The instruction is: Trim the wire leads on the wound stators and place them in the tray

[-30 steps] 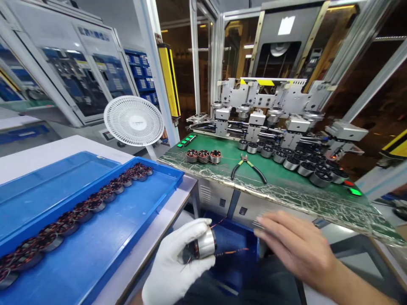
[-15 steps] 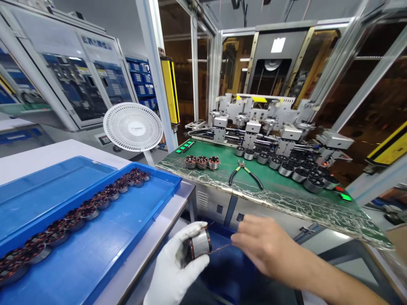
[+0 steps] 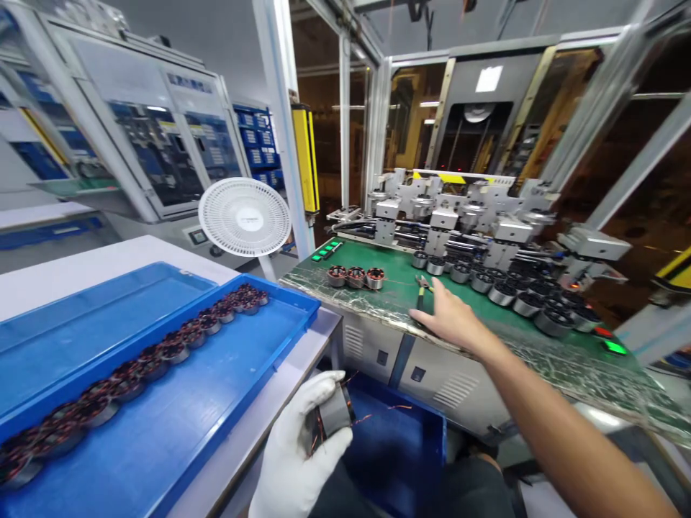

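A wire-wound motor stator (image 3: 335,413), a silver ring with copper windings, sits in the grip of my white-gloved left hand (image 3: 302,442). Loose copper wire ends stick out from its right side. My bare right hand (image 3: 450,315) is over the cutting pliers (image 3: 420,293) on the green mat (image 3: 378,306), thumb and fingers apart around the handles. The hand covers part of the pliers, and firm contact cannot be made out. Left of the pliers stand three copper-wound stators (image 3: 355,277) in a row.
Several black-topped stators (image 3: 504,293) line the mat before the machine fixtures (image 3: 443,219). At left, a blue tray (image 3: 232,374) holds a row of wound stators. A blue bin (image 3: 399,439) lies below my hands. A white fan (image 3: 245,217) stands behind the tray.
My right hand has left the wire ends near the stator and moved up and forward to the pliers. The left hand still holds the stator; the view has shifted slightly.
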Available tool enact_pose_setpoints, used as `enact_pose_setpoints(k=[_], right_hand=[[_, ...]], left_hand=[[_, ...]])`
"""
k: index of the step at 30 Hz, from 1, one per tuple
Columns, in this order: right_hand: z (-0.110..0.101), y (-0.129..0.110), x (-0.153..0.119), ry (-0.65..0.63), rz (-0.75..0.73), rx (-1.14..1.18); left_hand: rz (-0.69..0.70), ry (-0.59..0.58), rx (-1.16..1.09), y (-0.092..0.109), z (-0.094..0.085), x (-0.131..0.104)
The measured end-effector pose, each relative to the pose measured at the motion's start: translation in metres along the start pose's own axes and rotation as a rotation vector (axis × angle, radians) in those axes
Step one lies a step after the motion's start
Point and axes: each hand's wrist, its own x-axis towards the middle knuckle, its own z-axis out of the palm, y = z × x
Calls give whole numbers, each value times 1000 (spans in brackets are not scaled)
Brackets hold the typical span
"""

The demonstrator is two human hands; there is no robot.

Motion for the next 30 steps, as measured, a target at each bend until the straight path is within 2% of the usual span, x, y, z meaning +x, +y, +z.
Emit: enact_pose_setpoints(k=[3, 5, 7, 9, 11, 12, 15, 18, 20, 22, 30], right_hand=[[-21, 45, -13, -118, -162, -10], [-24, 72, -26, -118, -307, -65], [-18, 89, -45, 21, -484, -169], [-6, 92, -72, 232, -641, -268], [11, 82, -106, 370, -723, -254], [20, 73, -125, 376, -731, -183], [53, 42, -176, 251, -665, 229], [84, 14, -209, 102, -626, 651], [99, 1, -218, 14, -630, 836], [105, -7, -220, -38, -665, 942], [87, -14, -207, -120, -755, 1004]], left_hand=[[-26, 47, -8, 6, -6, 3], [-38, 60, -30, 9, -5, 4], [-45, 51, -63, 9, -2, 5], [-44, 39, -98, 9, 3, 5], [-45, 25, -116, 8, 6, 4], [-45, 15, -117, 8, 8, 3], [-42, -41, -94, 9, 10, 1], [-17, -86, -49, 10, 10, -1], [1, -102, -23, 10, 11, -3], [10, -116, -3, 10, 12, -5], [22, -157, 17, 6, 14, -10]])
